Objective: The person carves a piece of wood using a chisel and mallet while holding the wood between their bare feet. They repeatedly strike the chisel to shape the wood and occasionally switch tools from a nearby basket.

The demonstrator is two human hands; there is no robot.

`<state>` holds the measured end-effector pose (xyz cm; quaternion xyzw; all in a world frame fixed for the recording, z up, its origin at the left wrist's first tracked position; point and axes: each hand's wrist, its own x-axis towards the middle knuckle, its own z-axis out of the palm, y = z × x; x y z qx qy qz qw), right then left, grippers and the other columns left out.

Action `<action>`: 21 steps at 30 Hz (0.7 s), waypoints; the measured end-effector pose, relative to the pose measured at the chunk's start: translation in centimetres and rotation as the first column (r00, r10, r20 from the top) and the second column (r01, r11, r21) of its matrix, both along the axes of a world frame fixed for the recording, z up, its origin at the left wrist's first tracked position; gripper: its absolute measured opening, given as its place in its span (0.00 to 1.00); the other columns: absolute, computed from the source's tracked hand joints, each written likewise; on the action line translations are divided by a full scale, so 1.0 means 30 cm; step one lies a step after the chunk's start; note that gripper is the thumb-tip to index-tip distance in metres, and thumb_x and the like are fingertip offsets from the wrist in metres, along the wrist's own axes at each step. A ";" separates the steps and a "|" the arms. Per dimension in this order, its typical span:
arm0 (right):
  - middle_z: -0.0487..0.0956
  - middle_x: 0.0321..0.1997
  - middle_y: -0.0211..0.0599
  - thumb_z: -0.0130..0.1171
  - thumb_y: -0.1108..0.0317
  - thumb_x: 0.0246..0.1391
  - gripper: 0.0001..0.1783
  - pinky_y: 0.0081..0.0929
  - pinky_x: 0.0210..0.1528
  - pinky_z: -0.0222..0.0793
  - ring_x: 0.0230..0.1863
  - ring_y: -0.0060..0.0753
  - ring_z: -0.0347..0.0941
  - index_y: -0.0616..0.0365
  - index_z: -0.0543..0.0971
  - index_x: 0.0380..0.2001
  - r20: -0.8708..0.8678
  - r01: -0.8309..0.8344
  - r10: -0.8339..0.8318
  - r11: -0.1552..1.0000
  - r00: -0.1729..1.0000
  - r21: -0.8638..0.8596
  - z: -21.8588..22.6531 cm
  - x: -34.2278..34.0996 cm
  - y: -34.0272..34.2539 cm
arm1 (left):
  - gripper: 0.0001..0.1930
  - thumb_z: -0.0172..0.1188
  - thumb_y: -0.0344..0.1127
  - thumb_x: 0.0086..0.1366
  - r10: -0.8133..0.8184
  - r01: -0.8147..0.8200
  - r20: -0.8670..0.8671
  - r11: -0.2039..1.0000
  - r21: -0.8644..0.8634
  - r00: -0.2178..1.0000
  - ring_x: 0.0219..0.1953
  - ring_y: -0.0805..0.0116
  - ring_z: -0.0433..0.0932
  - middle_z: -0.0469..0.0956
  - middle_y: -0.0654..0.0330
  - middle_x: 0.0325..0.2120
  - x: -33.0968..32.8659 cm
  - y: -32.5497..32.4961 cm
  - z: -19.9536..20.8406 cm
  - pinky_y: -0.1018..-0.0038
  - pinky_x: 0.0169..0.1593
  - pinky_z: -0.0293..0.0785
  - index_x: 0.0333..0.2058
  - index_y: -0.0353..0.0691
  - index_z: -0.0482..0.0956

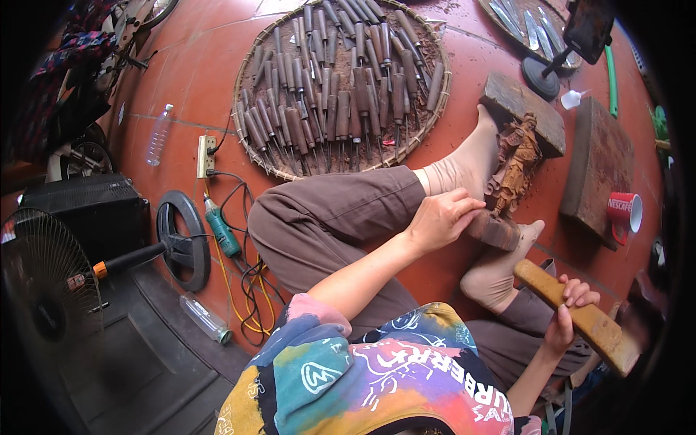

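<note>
A reddish-brown carved wooden figure (516, 163) lies tilted between my two socked feet. Its upper end rests against a dark wooden block (533, 109), and its squared base (494, 233) points toward me. Close beside that lower end is my left hand (446, 220), its thumb and fingers pinched together. Whatever they hold, if anything, I cannot make out. My right hand (569, 312) wraps round the middle of a yellowish wooden mallet (544, 283), a flat bar held apart from the carving at the right.
Ahead, a round woven tray (250, 141) carries many wooden-handled chisels (341, 109). A second tray (500, 14) holds blades. To the right are another wooden block (594, 170), a red cup (623, 210) and a phone stand (540, 78). Cords, a green power tool (222, 228) and a fan (51, 290) lie left.
</note>
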<state>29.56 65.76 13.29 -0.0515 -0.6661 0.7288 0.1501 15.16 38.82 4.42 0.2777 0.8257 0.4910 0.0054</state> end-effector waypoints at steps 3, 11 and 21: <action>0.61 0.33 0.32 0.57 0.77 0.40 0.20 0.44 0.63 0.52 0.40 0.30 0.60 0.51 0.61 0.35 0.036 -0.002 0.002 1.000 0.999 -0.006 -0.040 -0.002 -0.044 | 0.06 0.61 0.31 0.58 0.067 -0.068 -0.094 0.998 -0.005 0.993 0.30 0.57 0.79 0.77 0.56 0.27 -0.025 -0.012 0.011 0.66 0.32 0.76 0.35 0.42 0.80; 0.63 0.31 0.33 0.56 0.78 0.38 0.19 0.43 0.62 0.54 0.38 0.29 0.61 0.52 0.61 0.33 0.031 -0.076 0.073 0.992 0.997 0.104 -0.017 -0.022 -0.097 | 0.03 0.64 0.30 0.53 0.458 -0.480 -0.181 0.704 -0.524 0.870 0.34 0.52 0.79 0.78 0.54 0.27 -0.183 -0.226 -0.046 0.59 0.38 0.75 0.25 0.39 0.79; 0.63 0.31 0.33 0.56 0.77 0.40 0.18 0.42 0.61 0.55 0.37 0.30 0.61 0.53 0.61 0.33 -0.002 -0.075 0.076 0.984 0.997 0.160 -0.012 -0.015 -0.127 | 0.16 0.68 0.46 0.54 0.449 -0.561 -0.340 0.609 -0.560 0.826 0.36 0.54 0.78 0.77 0.55 0.28 -0.131 -0.223 -0.035 0.63 0.40 0.75 0.26 0.38 0.79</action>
